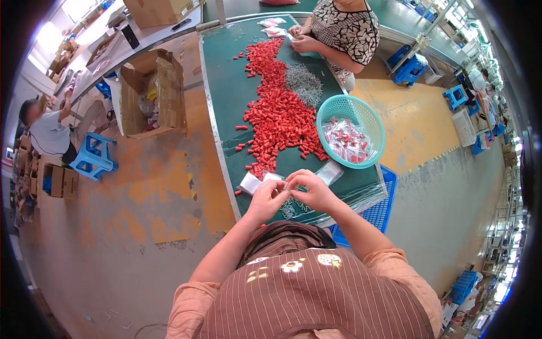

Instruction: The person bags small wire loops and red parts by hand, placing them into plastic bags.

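My left hand (269, 200) and my right hand (311, 190) meet at the near end of the green table, fingertips pinched together. What sits between them is too small to make out. Beside my left hand lie small clear plastic bags (249, 183), and another stack of clear bags (329, 172) is just beyond my right hand. Several screws (289, 210) are scattered beneath my hands. A long heap of red plastic plugs (282, 121) spreads up the table. To its right is a pile of grey screws (304, 85).
A turquoise basket (379, 148) of filled bags stands at the table's right edge, above a blue crate (377, 213). Across the table a co-worker (345, 31) handles something small. A cardboard box (170, 99) stands left, near a blue stool (95, 155) and a seated person (49, 133).
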A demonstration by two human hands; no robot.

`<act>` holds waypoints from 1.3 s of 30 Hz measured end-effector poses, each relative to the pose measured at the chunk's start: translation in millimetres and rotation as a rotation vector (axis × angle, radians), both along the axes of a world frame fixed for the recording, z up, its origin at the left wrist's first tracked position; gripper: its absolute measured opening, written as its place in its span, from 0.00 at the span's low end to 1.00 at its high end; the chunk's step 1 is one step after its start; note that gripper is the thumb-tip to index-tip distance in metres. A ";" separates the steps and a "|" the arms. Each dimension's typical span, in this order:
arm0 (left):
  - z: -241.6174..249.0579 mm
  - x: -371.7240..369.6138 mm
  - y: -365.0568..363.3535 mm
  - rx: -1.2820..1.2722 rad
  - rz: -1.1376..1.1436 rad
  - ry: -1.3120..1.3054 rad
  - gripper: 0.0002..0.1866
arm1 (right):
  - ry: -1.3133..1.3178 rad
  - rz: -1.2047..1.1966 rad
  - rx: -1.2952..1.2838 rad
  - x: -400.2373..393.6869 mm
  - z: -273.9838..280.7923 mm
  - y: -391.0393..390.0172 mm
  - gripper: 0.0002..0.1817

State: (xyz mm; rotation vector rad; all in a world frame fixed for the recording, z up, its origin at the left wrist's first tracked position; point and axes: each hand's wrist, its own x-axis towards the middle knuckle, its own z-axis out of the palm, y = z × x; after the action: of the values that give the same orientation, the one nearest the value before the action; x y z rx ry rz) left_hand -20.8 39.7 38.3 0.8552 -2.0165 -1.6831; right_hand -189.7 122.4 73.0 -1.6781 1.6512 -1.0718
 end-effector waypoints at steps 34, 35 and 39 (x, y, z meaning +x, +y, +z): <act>8.7 -4.9 7.6 0.455 0.174 0.259 0.03 | -0.402 -0.239 0.140 -3.5 14.6 20.0 0.13; 9.3 -5.3 7.2 0.458 0.154 0.258 0.03 | -0.400 -0.234 0.144 -3.2 15.1 20.3 0.13; 8.7 -7.2 7.5 0.420 0.120 0.247 0.03 | -0.426 -0.205 0.157 -1.5 21.2 21.3 0.13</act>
State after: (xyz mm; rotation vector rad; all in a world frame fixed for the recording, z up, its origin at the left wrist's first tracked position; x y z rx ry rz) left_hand -28.1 47.2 47.0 0.8286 -1.4464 -2.0620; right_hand -191.2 143.7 94.1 -1.1041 1.5951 -1.2581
